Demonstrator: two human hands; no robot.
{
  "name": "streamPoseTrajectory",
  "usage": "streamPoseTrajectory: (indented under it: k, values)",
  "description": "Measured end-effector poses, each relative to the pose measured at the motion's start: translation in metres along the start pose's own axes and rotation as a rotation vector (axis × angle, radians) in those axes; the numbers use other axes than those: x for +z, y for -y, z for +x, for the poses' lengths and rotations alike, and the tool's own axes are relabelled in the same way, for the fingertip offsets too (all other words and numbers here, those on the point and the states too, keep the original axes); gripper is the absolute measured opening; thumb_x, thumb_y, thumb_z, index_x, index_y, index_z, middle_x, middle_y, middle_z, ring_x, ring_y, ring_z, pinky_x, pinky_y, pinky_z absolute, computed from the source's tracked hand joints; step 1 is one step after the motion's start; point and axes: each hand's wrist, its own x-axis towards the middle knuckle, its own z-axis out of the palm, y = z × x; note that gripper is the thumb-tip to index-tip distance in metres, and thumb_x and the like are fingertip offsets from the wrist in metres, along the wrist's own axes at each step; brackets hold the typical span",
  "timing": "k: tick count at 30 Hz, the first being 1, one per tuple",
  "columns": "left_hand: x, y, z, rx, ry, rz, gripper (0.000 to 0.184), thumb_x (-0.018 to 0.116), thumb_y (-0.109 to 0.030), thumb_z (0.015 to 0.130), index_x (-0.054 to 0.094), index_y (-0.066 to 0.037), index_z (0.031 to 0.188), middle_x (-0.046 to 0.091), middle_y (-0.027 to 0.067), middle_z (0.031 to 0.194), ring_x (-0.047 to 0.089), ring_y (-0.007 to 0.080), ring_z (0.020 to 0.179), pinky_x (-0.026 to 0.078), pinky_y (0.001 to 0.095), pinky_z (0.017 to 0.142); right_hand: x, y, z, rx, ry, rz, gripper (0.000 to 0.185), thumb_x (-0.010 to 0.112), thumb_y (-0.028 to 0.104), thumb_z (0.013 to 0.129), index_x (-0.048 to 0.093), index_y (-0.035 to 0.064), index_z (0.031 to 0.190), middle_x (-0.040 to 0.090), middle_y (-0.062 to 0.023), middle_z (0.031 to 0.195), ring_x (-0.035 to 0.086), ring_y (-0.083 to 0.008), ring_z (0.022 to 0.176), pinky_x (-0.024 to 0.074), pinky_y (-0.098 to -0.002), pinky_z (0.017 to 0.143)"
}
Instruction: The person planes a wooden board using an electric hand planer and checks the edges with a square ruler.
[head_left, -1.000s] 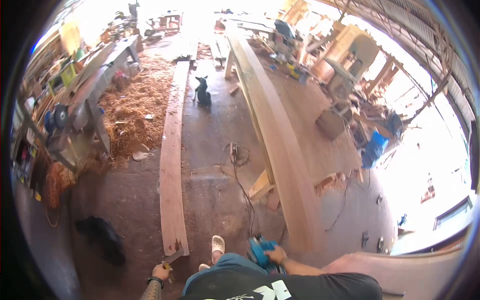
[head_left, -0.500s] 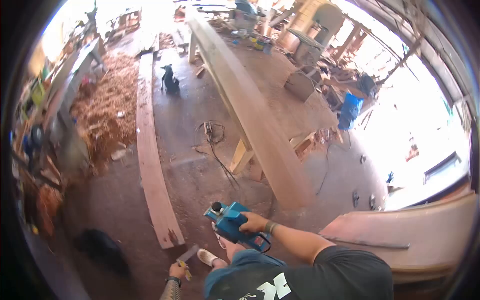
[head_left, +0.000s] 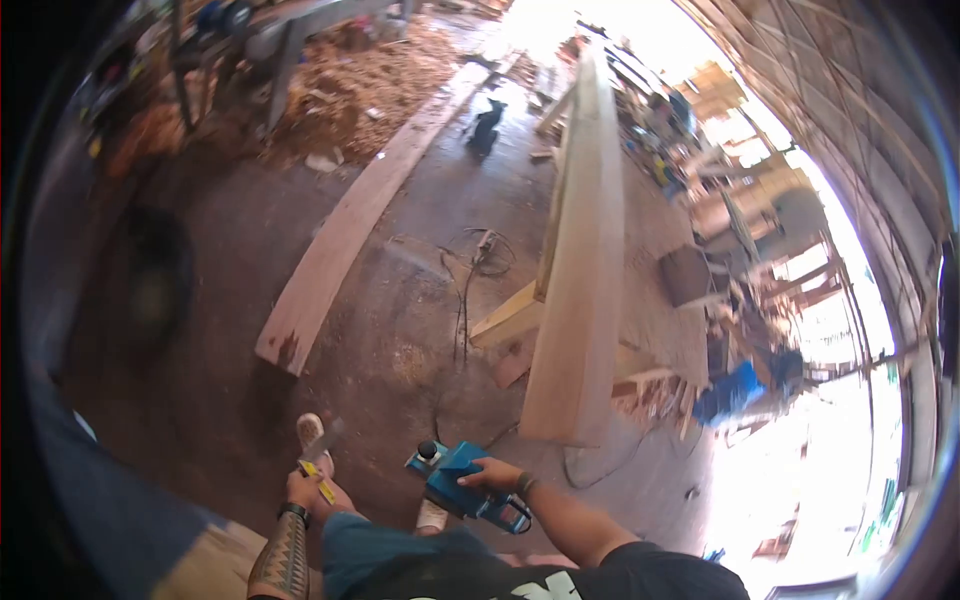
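Observation:
My right hand [head_left: 490, 474] is closed around the handle of a teal electric planer [head_left: 457, 466] with a black front knob, held in the air by my right leg. Lower left, my left hand [head_left: 303, 489] grips what looks like a try square [head_left: 322, 481], with a yellow stock and a grey metal blade set at an angle to it. Past the planer, a long thick timber beam [head_left: 575, 340] rests on wooden supports. A long flat plank [head_left: 335, 245] lies on the floor to the left. Neither hand touches the wood.
A power cord with a socket box [head_left: 487, 240] lies on the floor between plank and beam. A dark dog [head_left: 486, 128] sits farther back. Wood shavings [head_left: 370, 75] are heaped upper left. Beam supports [head_left: 510, 313] and a blue bundle [head_left: 730, 393] stand at the right.
My view has turned, so the beam and plank now slant differently. The left hand, with its square, appears higher and farther left. The planer stays in my right hand.

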Motion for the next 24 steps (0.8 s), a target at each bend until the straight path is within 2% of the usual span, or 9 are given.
streamPoseTrajectory:
  k: [2,4,8,10,12,14,18,21,24]
  values:
    - [0.030,0.013,-0.050,-0.087,-0.109,-0.261,0.023,0.077,-0.005,0.093,0.078,0.004,0.114,0.080,0.0115,0.097,0.076,0.0229,0.083,0.061,0.0389,0.072,-0.001,-0.037,-0.005,0.105,0.038,0.060,0.060,0.073,0.057,0.102,0.074,0.0016,0.123,0.067,-0.0079,0.081,0.066,-0.0169,0.068,0.0511,-0.0327,0.059]
    - [0.058,0.047,-0.076,-0.156,-0.138,-0.083,0.021,0.076,-0.005,0.094,0.077,0.003,0.113,0.077,0.0089,0.096,0.074,0.0209,0.083,0.059,0.0384,0.073,0.004,-0.081,-0.013,0.275,-0.025,0.183,0.063,0.067,0.061,0.105,0.074,0.0012,0.122,0.069,-0.0097,0.084,0.069,-0.0209,0.073,0.0537,-0.0359,0.064]
    - [0.116,0.135,-0.080,-0.101,-0.030,-0.216,0.025,0.077,0.001,0.089,0.076,0.000,0.114,0.077,0.0083,0.103,0.075,0.0201,0.093,0.059,0.0368,0.083,0.012,-0.205,0.010,0.214,-0.200,-0.323,0.077,0.052,0.069,0.108,0.074,-0.0026,0.126,0.077,-0.0204,0.105,0.076,-0.0353,0.104,0.0566,-0.0479,0.092]
    - [0.140,0.145,-0.091,0.004,0.009,-0.320,0.023,0.079,-0.002,0.091,0.077,0.001,0.113,0.078,0.0094,0.102,0.076,0.0217,0.090,0.060,0.0363,0.083,-0.002,-0.234,0.019,0.144,-0.097,-0.512,0.080,0.051,0.070,0.107,0.073,-0.0032,0.129,0.076,-0.0248,0.117,0.074,-0.0377,0.111,0.0557,-0.0485,0.097]
    - [0.156,0.116,-0.108,-0.050,0.073,-0.301,0.021,0.079,-0.004,0.091,0.077,0.001,0.112,0.078,0.0102,0.101,0.076,0.0222,0.089,0.060,0.0358,0.083,-0.001,-0.254,0.038,0.270,-0.037,-0.547,0.082,0.051,0.071,0.106,0.072,-0.0036,0.132,0.074,-0.0278,0.126,0.073,-0.0399,0.117,0.0545,-0.0492,0.101]
    - [0.176,0.154,-0.092,-0.139,0.106,-0.250,0.019,0.079,-0.008,0.093,0.077,0.001,0.110,0.079,0.0105,0.099,0.076,0.0222,0.087,0.059,0.0359,0.080,0.000,-0.242,0.058,0.588,-0.027,-0.428,0.082,0.052,0.071,0.105,0.070,-0.0038,0.135,0.072,-0.0294,0.132,0.071,-0.0421,0.121,0.0530,-0.0501,0.104]
    - [0.199,0.181,-0.058,-0.191,0.185,-0.118,0.014,0.074,-0.010,0.095,0.073,0.001,0.104,0.073,0.0101,0.091,0.073,0.0226,0.081,0.060,0.0399,0.078,0.010,-0.288,0.115,0.381,-0.054,-0.755,0.089,0.050,0.076,0.103,0.069,-0.0039,0.138,0.071,-0.0293,0.137,0.070,-0.0436,0.126,0.0523,-0.0494,0.107]
    - [0.219,0.162,-0.026,-0.469,0.104,-0.395,0.010,0.069,-0.007,0.096,0.064,-0.003,0.102,0.066,0.0101,0.084,0.069,0.0241,0.075,0.061,0.0429,0.073,0.017,-0.308,0.164,0.291,-0.047,-0.847,0.090,0.049,0.077,0.103,0.069,-0.0035,0.139,0.070,-0.0296,0.139,0.068,-0.0436,0.128,0.0516,-0.0489,0.110]
    - [0.232,0.185,0.004,-0.352,0.152,-0.659,0.013,0.066,-0.006,0.096,0.055,-0.007,0.103,0.060,0.0099,0.082,0.067,0.0251,0.069,0.061,0.0439,0.067,0.023,-0.302,0.223,0.197,-0.063,-0.763,0.092,0.048,0.079,0.103,0.068,-0.0034,0.140,0.070,-0.0296,0.139,0.068,-0.0446,0.128,0.0513,-0.0491,0.111]
